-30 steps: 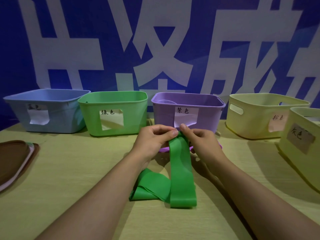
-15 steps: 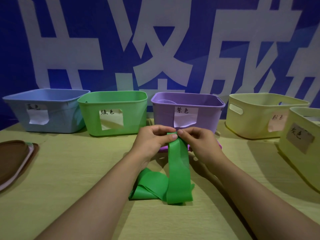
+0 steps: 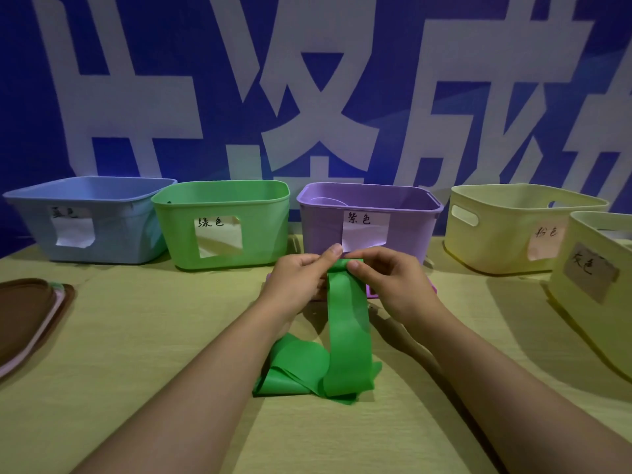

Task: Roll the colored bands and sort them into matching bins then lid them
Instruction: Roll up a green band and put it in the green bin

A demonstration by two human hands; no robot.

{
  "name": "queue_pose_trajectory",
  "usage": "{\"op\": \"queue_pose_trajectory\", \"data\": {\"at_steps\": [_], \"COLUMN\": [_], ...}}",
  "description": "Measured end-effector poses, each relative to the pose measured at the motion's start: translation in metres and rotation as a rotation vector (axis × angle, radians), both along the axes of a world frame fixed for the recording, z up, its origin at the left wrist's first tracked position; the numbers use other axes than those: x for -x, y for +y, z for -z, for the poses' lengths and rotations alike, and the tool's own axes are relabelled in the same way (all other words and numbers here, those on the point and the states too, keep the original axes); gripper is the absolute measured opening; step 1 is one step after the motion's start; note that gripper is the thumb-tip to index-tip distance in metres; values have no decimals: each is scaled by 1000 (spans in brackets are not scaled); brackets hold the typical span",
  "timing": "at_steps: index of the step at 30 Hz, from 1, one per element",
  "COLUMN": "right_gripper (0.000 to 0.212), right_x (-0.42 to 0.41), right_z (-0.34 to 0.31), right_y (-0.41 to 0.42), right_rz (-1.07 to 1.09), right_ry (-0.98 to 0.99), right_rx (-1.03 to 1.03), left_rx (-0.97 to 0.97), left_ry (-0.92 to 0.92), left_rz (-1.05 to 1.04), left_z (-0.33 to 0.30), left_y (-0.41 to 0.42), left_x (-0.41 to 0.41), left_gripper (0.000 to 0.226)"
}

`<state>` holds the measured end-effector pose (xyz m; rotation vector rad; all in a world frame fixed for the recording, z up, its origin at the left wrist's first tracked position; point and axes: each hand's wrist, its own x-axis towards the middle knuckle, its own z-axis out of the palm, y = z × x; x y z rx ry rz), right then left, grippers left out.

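A brown lid (image 3: pixel 24 313) is lying at the worktop's (image 3: pixel 136 354) left edge. Behind, the green bin (image 3: pixel 222 224) is standing open, awaiting its match. The left hand (image 3: pixel 297 282) and right hand (image 3: pixel 393 282) are each pinching the green band's (image 3: pixel 345 326) top end, its slack pooling on the worktop. Rolling well probably means keeping both grips level, edges aligned, turns tight.
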<state>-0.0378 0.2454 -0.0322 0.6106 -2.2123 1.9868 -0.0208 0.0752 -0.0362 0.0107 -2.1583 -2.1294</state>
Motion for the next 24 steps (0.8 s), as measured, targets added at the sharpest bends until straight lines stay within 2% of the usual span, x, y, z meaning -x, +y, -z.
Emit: {"op": "queue_pose_trajectory", "data": {"at_steps": [4, 11, 16, 20, 22, 24], "right_gripper": [16, 14, 29, 56, 59, 54], "right_x": [0, -2, -3, -5, -6, -6], "right_z": [2, 3, 2, 0, -1, -1], "right_y": [1, -1, -2, -1, -1, -1], "right_rz": [-8, -8, 46, 104, 111, 121], "right_ry": [5, 26, -32, -95, -112, -97], "right_rx": [-40, -104, -93, -125, -127, -133], "left_rx": [17, 97, 45, 42, 37, 33], "left_ry": [13, 57, 91, 116, 125, 131], "left_rz": [-22, -88, -90, -70, -52, -37], "left_z": [-3, -3, -4, -8, -9, -9], "left_y": [0, -2, -2, 0, 0, 0], "left_x": [-3, -3, -3, -6, -7, -8], "left_gripper": [34, 28, 24, 17, 14, 11]}}
